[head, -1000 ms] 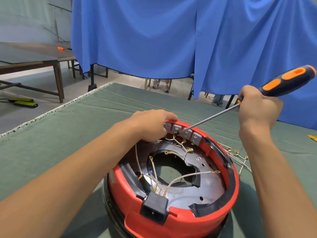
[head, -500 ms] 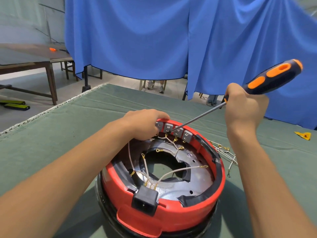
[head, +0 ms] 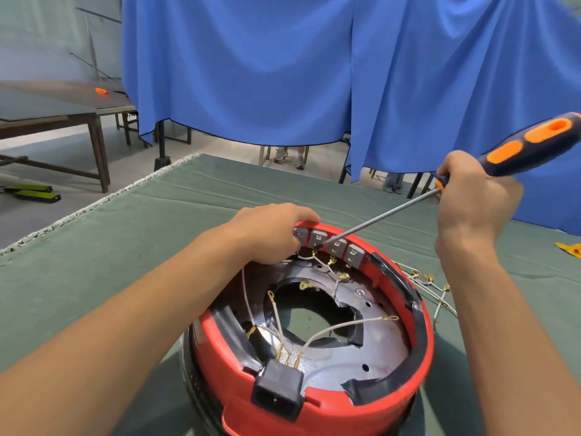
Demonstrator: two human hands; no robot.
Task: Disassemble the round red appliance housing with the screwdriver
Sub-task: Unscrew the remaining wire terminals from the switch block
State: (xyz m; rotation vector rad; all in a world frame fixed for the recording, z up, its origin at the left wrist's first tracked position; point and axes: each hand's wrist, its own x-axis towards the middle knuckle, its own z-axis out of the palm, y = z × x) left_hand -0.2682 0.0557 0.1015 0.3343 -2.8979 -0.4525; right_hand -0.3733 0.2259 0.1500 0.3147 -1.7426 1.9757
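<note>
Our right grip (head: 471,199) clutches the screwdriver (head: 515,152), tip at the grey terminals; our left grip (head: 270,234) holds the far rim of the red housing (head: 421,328) on the desk (head: 94,278).

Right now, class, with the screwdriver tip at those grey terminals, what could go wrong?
1. The screwdriver tip sits right beside the left hand gripping the red housing rim; a slip might jab the fingers.
2. The right hand holds the handle low, near the shaft, so control may be weak.
3. Loose white wires could snag.
</note>
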